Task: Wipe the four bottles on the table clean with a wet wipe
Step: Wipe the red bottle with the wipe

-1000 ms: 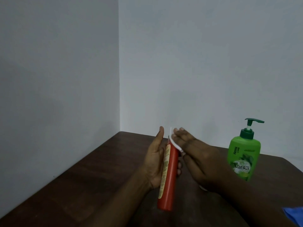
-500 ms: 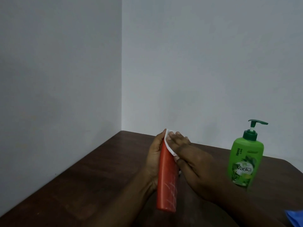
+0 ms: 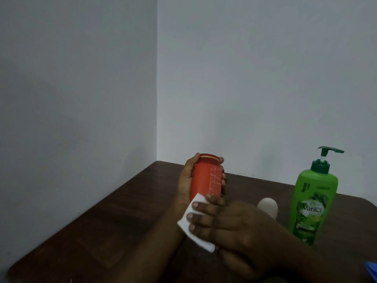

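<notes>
Corner of 2 pale grey walls; dark wooden table [image 3: 122,211].
1. Red bottle [image 3: 204,178]: my left hand [image 3: 184,180] curls round its upper body. Long axis upright, capped end up, base hidden.
2. Wet wipe [image 3: 201,241]: the straight fingers of my right hand [image 3: 240,225] press it flat on the bottle's lower end. The next stroke likely runs up along the axis.
3. Green pump bottle [image 3: 312,203]: upright, right, untouched.

Both bottles are opaque, contents unseen.
</notes>
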